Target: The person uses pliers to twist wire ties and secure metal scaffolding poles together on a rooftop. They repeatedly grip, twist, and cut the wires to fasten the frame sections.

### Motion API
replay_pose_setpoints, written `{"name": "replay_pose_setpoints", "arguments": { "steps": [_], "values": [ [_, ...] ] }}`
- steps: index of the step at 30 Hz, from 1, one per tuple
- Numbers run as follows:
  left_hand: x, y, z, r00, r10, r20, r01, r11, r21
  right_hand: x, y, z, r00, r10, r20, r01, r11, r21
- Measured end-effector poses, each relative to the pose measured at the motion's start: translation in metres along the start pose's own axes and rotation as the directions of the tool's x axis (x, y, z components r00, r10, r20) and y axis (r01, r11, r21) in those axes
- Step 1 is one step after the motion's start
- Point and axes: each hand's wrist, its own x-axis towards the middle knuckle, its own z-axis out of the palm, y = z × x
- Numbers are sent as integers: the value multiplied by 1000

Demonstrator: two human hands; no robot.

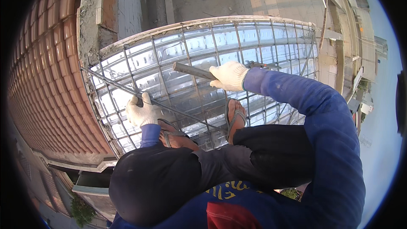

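Note:
My left hand [142, 111], in a white knit glove, is closed around a thin steel rod [182, 113] lying diagonally over the mesh of steel bars [159, 65]. My right hand [229, 76], gloved alike, grips a thick grey bar [190, 71]. Its blunt end points left above the mesh, and the other end is hidden by the hand. Just beyond my right wrist shows a dark metal piece [263, 65]; whether it belongs to the bar I cannot tell. Shiny corrugated metal sheeting [212, 63] lies under the mesh.
My sandalled feet [235, 121] rest on the mesh. A reddish tile roof [55, 85] slopes away at the left. Along the far side runs a raised concrete edge [203, 20], with boards [163, 0] and a lower floor [212, 6] beyond it. Open sky and buildings appear at the right.

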Motion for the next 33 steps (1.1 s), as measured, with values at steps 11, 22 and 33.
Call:
{"name": "replay_pose_setpoints", "arguments": {
  "steps": [11, 22, 33],
  "values": [
    [7, 9, -23, 960, -161, 228, 170, 985, -19, -36, 11, 84, 863, 252, -439, -12, 877, 481],
    [7, 17, -23, 972, -62, 226, 59, 998, 19, -55, -5, 69, 849, 186, -495, 155, 808, 568],
    [22, -7, -13, 939, -84, 333, 147, 975, -167, -170, 63, 194, 617, 739, -271, -275, 525, 805]
  ]
}}
